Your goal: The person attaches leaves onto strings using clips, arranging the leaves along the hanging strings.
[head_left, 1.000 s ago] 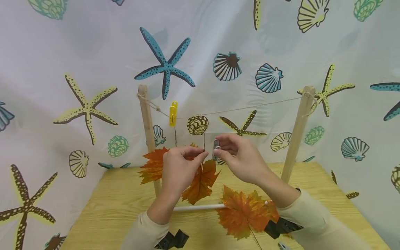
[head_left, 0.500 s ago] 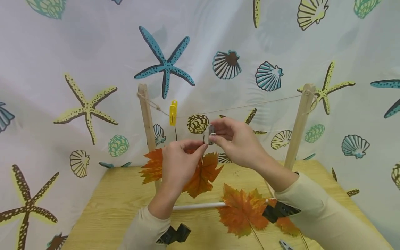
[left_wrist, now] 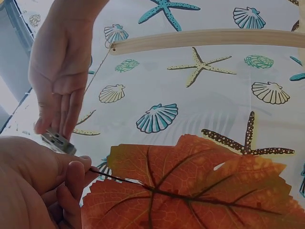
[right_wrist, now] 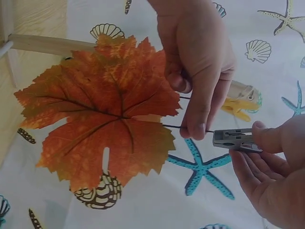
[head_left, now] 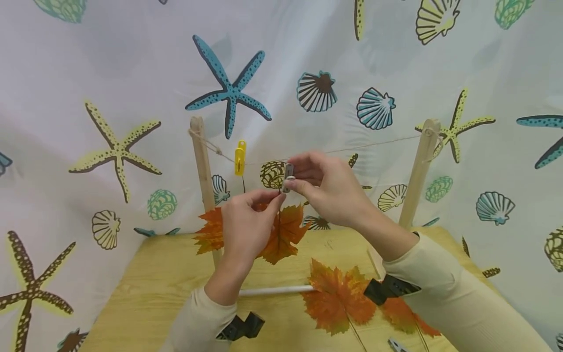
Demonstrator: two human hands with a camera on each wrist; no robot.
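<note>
My left hand (head_left: 248, 220) pinches the thin dark stem of an orange artificial maple leaf (left_wrist: 190, 186), which hangs below the fingers. In my right hand (head_left: 332, 188) a grey clothespin (right_wrist: 236, 138) is held between thumb and fingers, its end right at the tip of the stem. Both hands are close together just under the twine (head_left: 374, 144) strung between two wooden posts. A yellow clothespin (head_left: 239, 159) sits on the twine to the left, with another orange leaf (head_left: 210, 232) hanging under it, partly hidden by my left hand.
Upright wooden posts stand left (head_left: 202, 166) and right (head_left: 415, 181). On the wooden table (head_left: 154, 288) lie a white rod (head_left: 277, 290), a maple leaf (head_left: 336, 298), another leaf (head_left: 398, 313) and a second grey clothespin (head_left: 397, 345). A patterned curtain (head_left: 308, 39) surrounds the table.
Both hands have risen toward the twine, lifting the leaf. My right hand has moved left, bringing the grey clothespin from beside the stem to its tip.
</note>
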